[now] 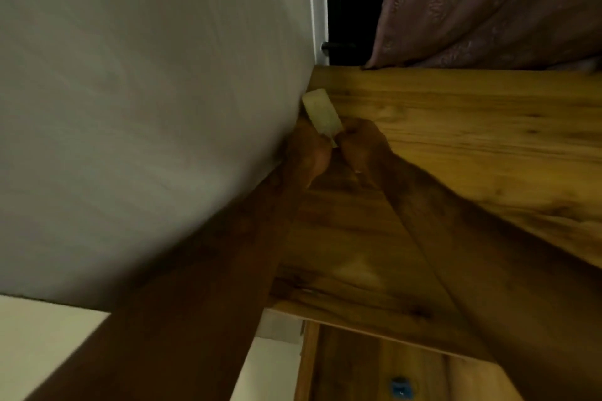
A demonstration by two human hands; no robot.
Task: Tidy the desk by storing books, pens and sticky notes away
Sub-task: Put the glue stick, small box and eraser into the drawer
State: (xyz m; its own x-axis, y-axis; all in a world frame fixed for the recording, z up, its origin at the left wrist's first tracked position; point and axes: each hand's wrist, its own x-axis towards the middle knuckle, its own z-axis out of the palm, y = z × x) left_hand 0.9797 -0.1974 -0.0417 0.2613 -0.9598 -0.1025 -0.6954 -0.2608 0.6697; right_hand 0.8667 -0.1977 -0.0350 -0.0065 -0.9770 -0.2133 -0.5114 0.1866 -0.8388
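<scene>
Left of the grip: smooth, matte wall (146,91). Your left hand (306,153) and right hand (361,146) both pinch the near end of a pale yellow sticky-note pad (322,114), thin, rectangular and papery, with fingers closed on it. The pad is lifted but not yet stored. Right of the grip: glossy, grained wooden desk (472,140). Books and pens are out of view, so remaining work cannot be confirmed.
</scene>
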